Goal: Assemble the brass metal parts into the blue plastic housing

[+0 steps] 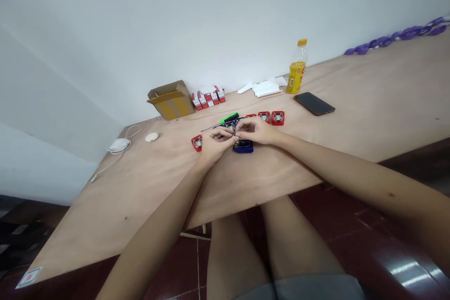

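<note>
Pinched fingertips: left hand (216, 139) and right hand (256, 130) meet, both closed narrow on small metal part (235, 135); exact hold too small to tell. Part sits just above blue case (243, 146) on table (140, 187). Red case (197, 142) just left of left hand; screwdriver (225, 119) behind hands, untouched. Phone (314, 103) and bottle (297, 68) well apart. Step, by look: fine fitting of part at blue case. Calls for steady pinch, small finger moves.
</note>
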A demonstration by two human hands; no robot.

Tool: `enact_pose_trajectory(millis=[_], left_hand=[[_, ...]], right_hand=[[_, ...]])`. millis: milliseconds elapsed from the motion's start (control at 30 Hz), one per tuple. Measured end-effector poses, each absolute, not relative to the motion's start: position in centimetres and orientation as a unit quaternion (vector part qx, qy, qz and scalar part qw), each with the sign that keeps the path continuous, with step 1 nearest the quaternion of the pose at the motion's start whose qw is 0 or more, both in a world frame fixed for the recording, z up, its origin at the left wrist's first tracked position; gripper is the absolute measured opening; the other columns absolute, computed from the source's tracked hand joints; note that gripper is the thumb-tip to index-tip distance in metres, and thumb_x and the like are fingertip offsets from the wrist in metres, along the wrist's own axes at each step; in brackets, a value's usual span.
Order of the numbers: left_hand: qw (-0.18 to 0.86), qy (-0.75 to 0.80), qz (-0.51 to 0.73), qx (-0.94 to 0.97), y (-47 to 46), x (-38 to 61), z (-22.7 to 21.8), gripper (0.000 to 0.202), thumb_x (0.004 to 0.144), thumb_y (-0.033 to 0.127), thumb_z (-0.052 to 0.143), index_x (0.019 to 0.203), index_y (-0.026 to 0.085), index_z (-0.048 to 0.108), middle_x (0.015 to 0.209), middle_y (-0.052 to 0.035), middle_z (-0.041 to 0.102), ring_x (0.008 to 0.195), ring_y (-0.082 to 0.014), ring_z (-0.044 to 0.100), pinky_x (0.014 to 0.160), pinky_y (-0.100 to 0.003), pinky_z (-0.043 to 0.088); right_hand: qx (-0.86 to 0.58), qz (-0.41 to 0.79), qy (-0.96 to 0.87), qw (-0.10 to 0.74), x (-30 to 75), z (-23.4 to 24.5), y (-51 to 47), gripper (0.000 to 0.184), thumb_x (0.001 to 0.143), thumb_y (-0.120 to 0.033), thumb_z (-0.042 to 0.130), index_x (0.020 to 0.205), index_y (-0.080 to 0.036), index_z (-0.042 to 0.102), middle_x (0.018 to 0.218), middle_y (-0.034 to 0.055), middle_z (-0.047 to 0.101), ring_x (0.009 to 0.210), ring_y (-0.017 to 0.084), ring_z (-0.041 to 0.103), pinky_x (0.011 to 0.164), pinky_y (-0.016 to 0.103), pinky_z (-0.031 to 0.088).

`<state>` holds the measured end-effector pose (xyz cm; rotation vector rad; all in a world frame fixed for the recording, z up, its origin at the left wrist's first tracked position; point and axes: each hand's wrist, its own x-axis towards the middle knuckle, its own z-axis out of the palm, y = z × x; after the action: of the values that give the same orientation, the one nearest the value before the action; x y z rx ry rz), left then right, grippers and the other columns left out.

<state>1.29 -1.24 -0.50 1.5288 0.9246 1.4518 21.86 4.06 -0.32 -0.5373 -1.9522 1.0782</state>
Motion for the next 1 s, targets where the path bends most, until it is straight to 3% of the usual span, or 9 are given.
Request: enact_pose_trajectory(millis=[600, 1000], left_hand=[[0.407, 0.36, 0.579, 0.608, -1.16, 1.29, -0.74, 0.034, 0.062, 0.035, 0.103, 0.069, 0.016, 0.075, 0.091, -0.0077, 0.076, 0.088, -0.0188, 0.074, 0.088, -0.04, 0.068], [0.406, 0.363, 0.574, 0.611, -1.36, 1.25, -0.6, 0.035, 0.062, 0.036, 0.103, 0.069, 0.016, 0.075, 0.092, -0.0082, 0.075, 0.089, -0.0195, 0.074, 0.09, -0.041, 0.068]], right_hand=[[-0.231, 0.485, -0.74, 0.405, 21.69, -0.33, 4.16, 0.025, 0.072, -0.033, 0.09, 0.084, -0.015, 0.076, 0.08, 0.0036, 0.077, 0.072, 0.016, 0.071, 0.072, 0.029, 0.059], [-0.234, 0.478, -0.748, 0.398, 21.78, -0.33, 4.32, 0.028, 0.074, -0.036, 0.089, 0.087, -0.015, 0.079, 0.082, 0.0054, 0.079, 0.075, 0.018, 0.073, 0.075, 0.031, 0.06]])
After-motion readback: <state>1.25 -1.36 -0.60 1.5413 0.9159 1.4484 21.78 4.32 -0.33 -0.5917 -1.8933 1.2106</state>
